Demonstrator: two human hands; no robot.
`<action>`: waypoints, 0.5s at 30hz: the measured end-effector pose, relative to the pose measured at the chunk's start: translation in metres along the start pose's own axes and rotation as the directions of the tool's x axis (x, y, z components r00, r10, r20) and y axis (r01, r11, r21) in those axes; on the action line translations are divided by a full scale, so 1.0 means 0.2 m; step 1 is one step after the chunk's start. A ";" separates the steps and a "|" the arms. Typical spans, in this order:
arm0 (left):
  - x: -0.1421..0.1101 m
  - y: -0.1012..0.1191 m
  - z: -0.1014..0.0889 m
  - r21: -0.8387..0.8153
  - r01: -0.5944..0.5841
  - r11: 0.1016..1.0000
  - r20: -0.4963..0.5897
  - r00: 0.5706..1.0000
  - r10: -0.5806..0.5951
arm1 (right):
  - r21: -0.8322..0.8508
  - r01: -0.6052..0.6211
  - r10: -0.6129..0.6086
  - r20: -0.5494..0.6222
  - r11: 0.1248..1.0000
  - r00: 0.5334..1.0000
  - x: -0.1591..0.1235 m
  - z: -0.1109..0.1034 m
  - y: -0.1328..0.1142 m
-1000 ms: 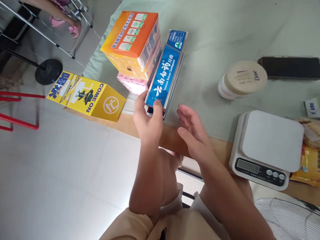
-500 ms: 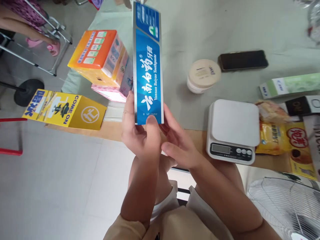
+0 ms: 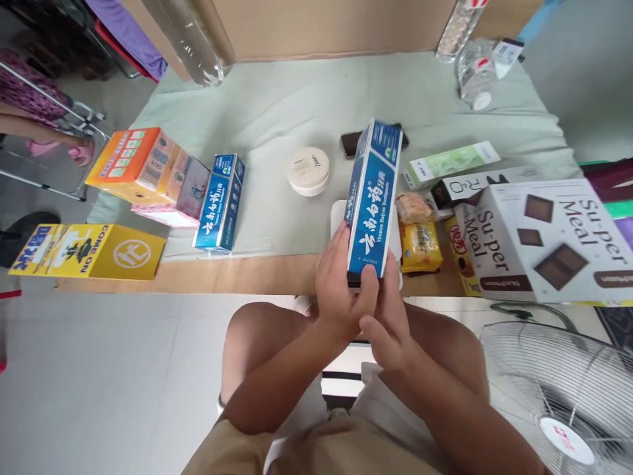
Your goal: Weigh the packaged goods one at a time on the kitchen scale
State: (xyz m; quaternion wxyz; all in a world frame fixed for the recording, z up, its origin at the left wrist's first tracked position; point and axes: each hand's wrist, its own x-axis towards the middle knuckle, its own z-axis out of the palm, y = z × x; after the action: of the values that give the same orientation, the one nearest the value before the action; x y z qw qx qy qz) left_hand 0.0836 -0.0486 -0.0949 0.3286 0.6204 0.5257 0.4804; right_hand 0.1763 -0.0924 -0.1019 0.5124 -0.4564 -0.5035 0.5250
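Observation:
A long blue toothpaste box (image 3: 372, 198) with white lettering is held up over the table's front edge, near end in both hands. My left hand (image 3: 341, 290) wraps that end from the left, thumb on the box's bottom. My right hand (image 3: 390, 316) closes on the same end from the right and below. The box hides most of a white kitchen scale (image 3: 337, 218) behind it. A second blue toothpaste box (image 3: 220, 201) lies on the green cloth to the left.
An orange carton (image 3: 138, 161) and a yellow box (image 3: 89, 251) sit at the left. A white cream jar (image 3: 308, 170) and a dark phone (image 3: 350, 142) lie mid-table. Snack packs (image 3: 420, 245) and a Su-per Meal box (image 3: 548, 241) crowd the right. A fan (image 3: 558, 396) stands lower right.
The toothpaste box has been lifted and carried rightward, now over the scale. My right hand, open at first, has closed on its near end. The view has shifted to the right.

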 end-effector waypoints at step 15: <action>0.09 -0.10 -0.15 0.170 0.036 0.985 0.020 0.999 -0.040 | -0.437 0.093 -0.234 -0.280 0.895 0.931 -0.03 -0.12 0.05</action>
State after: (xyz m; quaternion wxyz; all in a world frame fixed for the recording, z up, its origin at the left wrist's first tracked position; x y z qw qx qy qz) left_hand 0.0489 -0.0300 -0.0997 0.2899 0.6413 0.5726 0.4205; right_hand 0.1999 -0.0963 -0.1145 0.5221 -0.5905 -0.5493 0.2773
